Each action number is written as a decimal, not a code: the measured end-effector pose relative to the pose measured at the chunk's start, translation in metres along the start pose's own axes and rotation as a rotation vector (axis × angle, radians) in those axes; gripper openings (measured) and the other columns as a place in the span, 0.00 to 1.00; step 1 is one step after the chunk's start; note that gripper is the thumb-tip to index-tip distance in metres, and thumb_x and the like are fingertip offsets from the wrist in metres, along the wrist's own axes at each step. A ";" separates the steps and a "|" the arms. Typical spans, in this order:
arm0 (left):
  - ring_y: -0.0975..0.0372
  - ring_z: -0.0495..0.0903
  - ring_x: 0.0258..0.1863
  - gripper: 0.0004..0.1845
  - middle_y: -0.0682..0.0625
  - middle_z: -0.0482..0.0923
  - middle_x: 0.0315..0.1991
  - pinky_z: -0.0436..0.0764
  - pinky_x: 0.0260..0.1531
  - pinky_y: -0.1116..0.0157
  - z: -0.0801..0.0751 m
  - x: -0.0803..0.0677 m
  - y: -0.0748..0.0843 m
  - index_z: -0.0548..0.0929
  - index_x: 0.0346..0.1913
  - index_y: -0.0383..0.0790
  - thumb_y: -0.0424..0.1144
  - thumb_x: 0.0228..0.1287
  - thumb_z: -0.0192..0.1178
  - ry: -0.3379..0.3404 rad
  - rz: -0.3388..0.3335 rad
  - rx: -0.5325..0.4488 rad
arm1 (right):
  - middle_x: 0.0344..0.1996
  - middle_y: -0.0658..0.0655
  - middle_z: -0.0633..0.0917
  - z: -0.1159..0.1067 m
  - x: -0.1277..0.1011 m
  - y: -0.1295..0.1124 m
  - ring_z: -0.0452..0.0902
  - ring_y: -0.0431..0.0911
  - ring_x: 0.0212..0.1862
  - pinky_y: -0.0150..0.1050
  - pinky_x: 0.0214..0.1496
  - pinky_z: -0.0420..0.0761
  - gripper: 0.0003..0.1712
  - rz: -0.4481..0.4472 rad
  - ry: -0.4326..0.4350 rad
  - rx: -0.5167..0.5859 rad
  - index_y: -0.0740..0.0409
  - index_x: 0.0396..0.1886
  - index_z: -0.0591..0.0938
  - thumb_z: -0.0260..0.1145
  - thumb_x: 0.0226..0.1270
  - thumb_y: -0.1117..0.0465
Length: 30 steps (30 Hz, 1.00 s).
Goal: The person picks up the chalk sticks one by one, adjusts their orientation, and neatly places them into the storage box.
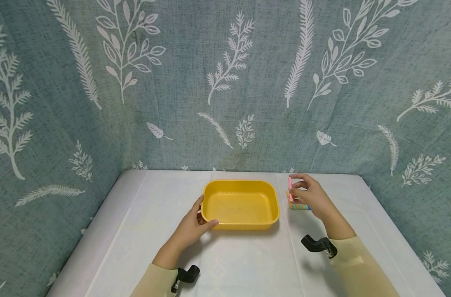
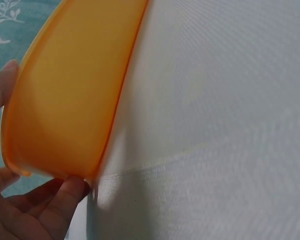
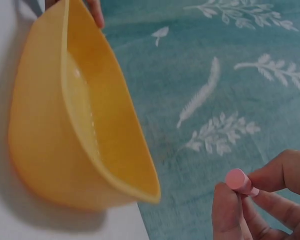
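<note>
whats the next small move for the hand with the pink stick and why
Probably carry the pink stick left over the yellow tub and let go: the right hand pinches it above the stack, and the left hand steadies the tub's rim.

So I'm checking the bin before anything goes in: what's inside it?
Nothing shows inside the yellow bin; its floor looks bare. The near wall hides a strip of the floor in the head view.

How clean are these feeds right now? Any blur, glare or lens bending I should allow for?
Head view: sharp and evenly lit, with soft shadows under the yellow tray; wide-angle bending curves the backdrop edges. Left wrist view: very close and soft, the tray wall blurred beside the left hand. Right wrist view: tilted, slightly soft; the pink stick in the right hand reads clearly; no harsh glare.
</note>
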<state>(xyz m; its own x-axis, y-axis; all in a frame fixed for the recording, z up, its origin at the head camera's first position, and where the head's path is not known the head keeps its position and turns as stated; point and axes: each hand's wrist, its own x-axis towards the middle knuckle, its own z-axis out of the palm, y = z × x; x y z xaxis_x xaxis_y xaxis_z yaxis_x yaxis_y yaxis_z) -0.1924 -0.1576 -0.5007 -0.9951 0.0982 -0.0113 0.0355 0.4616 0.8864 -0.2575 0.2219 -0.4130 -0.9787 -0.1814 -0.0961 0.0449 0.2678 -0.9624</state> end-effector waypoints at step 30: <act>0.49 0.75 0.63 0.52 0.37 0.63 0.73 0.77 0.61 0.55 -0.006 0.001 0.002 0.48 0.81 0.45 0.49 0.64 0.70 -0.039 -0.003 0.018 | 0.42 0.61 0.77 0.081 0.030 -0.017 0.82 0.51 0.38 0.44 0.41 0.88 0.29 0.088 -0.122 0.157 0.60 0.69 0.70 0.63 0.70 0.73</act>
<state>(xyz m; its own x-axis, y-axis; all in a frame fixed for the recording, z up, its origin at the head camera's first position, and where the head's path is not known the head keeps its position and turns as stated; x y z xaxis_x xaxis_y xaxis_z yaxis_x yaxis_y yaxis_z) -0.1940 -0.1616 -0.4964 -0.9908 0.1313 -0.0324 0.0346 0.4773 0.8781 -0.2710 0.1355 -0.4202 -0.9385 -0.2795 -0.2027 0.1695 0.1383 -0.9758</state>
